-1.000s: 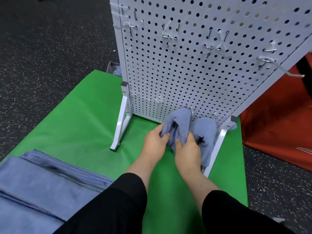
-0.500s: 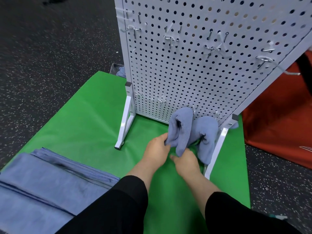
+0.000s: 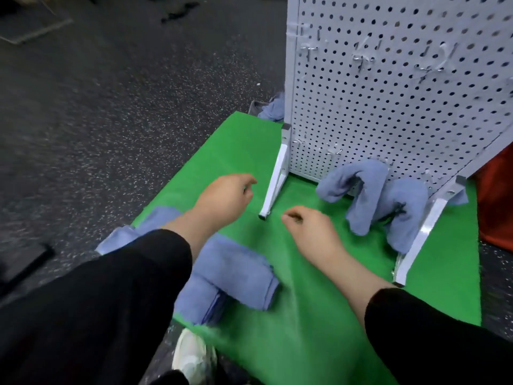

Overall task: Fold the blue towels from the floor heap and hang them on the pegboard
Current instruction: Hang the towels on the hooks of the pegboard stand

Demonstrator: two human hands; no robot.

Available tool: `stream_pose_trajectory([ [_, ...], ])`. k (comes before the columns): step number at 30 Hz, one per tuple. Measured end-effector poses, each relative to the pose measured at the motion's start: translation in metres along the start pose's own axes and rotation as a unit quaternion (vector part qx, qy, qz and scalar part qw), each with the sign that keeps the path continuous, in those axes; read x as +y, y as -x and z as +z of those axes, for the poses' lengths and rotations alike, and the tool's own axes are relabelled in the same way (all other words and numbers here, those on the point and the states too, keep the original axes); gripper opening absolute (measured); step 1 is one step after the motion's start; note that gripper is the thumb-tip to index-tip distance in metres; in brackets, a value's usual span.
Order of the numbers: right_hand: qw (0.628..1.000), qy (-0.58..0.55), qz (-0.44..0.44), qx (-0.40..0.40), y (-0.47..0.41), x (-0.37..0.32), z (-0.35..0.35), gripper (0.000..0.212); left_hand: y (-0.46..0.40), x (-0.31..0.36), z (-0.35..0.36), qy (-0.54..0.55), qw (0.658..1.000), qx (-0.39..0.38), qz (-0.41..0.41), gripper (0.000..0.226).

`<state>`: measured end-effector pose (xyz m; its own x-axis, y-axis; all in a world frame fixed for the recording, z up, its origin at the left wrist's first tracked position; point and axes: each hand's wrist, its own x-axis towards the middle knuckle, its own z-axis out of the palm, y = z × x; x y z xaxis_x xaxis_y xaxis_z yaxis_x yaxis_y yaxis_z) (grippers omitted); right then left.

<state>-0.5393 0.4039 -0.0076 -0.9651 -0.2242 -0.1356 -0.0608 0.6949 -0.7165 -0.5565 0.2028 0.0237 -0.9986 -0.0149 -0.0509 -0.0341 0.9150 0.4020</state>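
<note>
Two folded blue towels hang on the low hooks of the white pegboard (image 3: 388, 107): the left towel (image 3: 358, 182) and the right towel (image 3: 408, 207), both drooping onto the green mat (image 3: 319, 301). My left hand (image 3: 224, 195) and my right hand (image 3: 311, 229) hover over the mat, left of the hung towels, fingers loosely curled and holding nothing. Under my left forearm a heap of blue towels (image 3: 236, 273) lies on the mat's left side, partly hidden by my sleeve.
Dark speckled floor surrounds the mat. Another blue cloth (image 3: 273, 108) lies behind the pegboard's left post. A red object (image 3: 497, 207) stands at the right edge. My white shoe (image 3: 191, 357) is at the bottom. Empty hooks (image 3: 363, 58) sit higher on the board.
Both hands have let go of the left hung towel and pulled back to the left. The view has swung left and down, bringing the towel heap nearer to my arms.
</note>
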Motion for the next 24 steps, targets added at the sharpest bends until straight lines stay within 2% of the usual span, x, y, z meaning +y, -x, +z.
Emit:
stream_pose_trajectory([
  [3,0.996,0.015,-0.088,-0.030,0.013,-0.038,0.029,0.020,0.036,-0.052,-0.033,-0.074,0.997,0.009,-0.003,0.032],
  [8,0.966,0.096,-0.218,-0.103,0.038,-0.081,0.083,0.028,0.101,-0.123,-0.046,-0.129,0.991,-0.042,-0.008,0.030],
  [12,0.922,0.165,-0.311,-0.159,0.061,-0.089,0.130,0.034,0.133,-0.153,-0.037,-0.127,0.989,-0.081,-0.011,0.025],
  [14,0.895,0.211,-0.345,-0.186,0.074,-0.089,0.156,0.045,0.143,-0.162,-0.031,-0.117,0.988,-0.104,-0.005,0.026],
  [17,0.871,0.271,-0.337,-0.233,0.089,-0.087,0.182,0.070,0.153,-0.168,-0.024,-0.128,0.979,-0.161,0.003,0.029],
  [19,0.866,0.313,-0.312,-0.233,0.095,-0.084,0.193,0.083,0.155,-0.168,-0.020,-0.133,0.969,-0.210,0.012,0.032],
  [24,0.878,0.350,-0.272,-0.183,0.101,-0.075,0.211,0.069,0.150,-0.169,-0.018,-0.129,0.959,-0.254,0.000,0.034],
])
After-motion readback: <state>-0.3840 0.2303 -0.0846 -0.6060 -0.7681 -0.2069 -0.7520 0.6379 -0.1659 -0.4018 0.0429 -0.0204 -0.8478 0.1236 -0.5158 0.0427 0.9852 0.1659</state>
